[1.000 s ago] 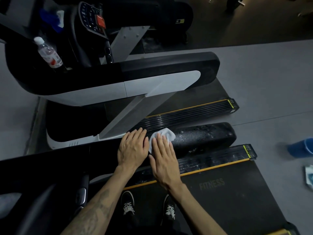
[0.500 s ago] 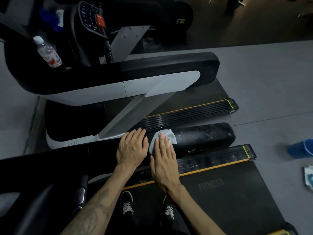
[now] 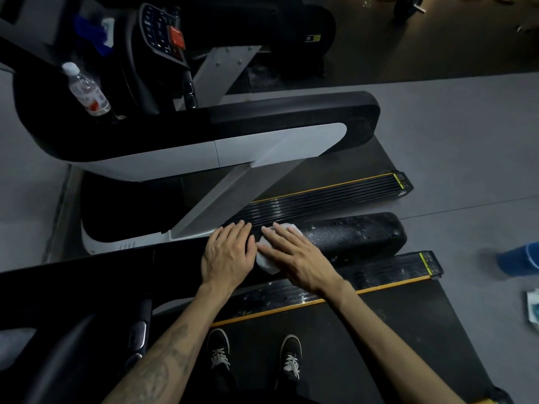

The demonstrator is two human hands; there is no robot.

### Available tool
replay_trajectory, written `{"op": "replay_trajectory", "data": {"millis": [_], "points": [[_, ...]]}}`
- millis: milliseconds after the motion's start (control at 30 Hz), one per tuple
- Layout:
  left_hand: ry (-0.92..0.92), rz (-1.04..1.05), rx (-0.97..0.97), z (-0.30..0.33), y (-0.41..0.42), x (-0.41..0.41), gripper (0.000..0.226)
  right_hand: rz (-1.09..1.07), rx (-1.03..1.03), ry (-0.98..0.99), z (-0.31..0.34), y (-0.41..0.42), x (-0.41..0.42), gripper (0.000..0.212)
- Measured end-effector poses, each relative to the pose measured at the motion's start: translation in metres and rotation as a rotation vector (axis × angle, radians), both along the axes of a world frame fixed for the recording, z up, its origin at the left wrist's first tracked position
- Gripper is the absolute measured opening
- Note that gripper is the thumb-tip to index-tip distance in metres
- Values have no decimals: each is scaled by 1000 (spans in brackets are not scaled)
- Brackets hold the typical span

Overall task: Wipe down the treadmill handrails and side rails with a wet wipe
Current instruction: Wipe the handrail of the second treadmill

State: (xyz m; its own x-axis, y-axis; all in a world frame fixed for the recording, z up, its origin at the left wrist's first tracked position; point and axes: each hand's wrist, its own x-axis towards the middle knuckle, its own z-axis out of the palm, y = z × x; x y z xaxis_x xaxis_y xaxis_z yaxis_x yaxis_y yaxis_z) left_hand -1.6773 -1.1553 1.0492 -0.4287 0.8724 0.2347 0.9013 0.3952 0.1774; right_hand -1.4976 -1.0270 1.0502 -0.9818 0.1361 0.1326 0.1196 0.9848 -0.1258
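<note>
Right hand turned leftward, flat on wipe

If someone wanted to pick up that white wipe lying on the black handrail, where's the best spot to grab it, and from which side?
Probably the far corner of the wet wipe, pinched from above on the side away from the person. That corner sticks out past the fingertips of the right hand, which lies flat over the rest and presses it onto the handrail. The left hand crowds the other side.
</note>
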Motion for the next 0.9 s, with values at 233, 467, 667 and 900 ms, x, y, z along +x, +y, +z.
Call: {"op": "replay_trajectory", "data": {"millis": [233,467,667,900], "points": [[-2,1,17,-1,1,0,48,-296,-97,304,-15,-19,12,44],[3,10,17,3,0,2,49,-509,-314,493,-17,-42,-22,45],[10,6,18,4,-1,2,48,-405,-258,464,-23,-20,-13,41],[20,4,33,4,0,2,47,-296,-22,133,-16,-45,12,64]]}}
